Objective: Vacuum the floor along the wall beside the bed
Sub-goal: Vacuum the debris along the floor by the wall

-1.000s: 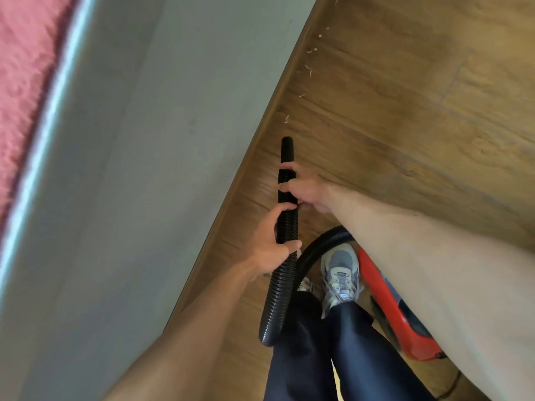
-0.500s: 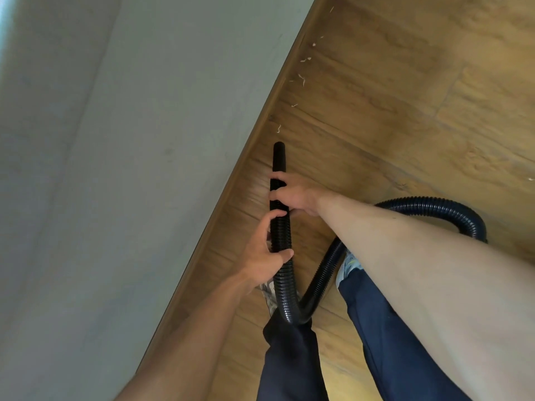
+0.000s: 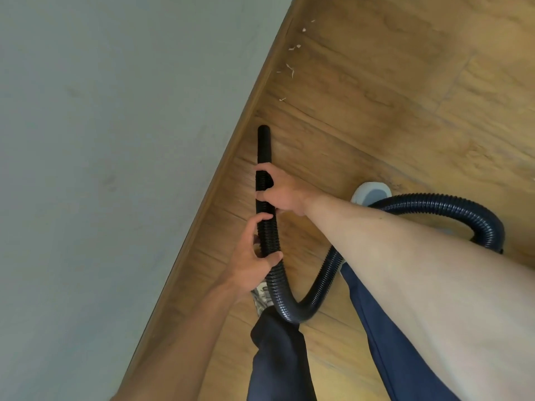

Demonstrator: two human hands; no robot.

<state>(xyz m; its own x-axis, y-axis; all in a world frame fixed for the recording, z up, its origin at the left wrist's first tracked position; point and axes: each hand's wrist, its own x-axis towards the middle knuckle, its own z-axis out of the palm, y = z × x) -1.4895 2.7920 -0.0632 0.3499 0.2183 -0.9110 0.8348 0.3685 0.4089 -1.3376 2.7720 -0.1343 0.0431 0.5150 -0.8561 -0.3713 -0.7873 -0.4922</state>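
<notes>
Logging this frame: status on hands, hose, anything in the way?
Right hand grips hose near nozzle, left hand just behind. Nozzle by the baseboard. Scraps ahead, nothing blocking.

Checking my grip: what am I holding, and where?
The vacuum hose: right hand just behind the nozzle, left hand lower on the ribbed section.

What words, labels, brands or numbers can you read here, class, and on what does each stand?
None can be read. The ribbed black vacuum hose, grey wall and brown wooden floor show no writing; any marks on the grey shoe are too blurred to read.
</notes>
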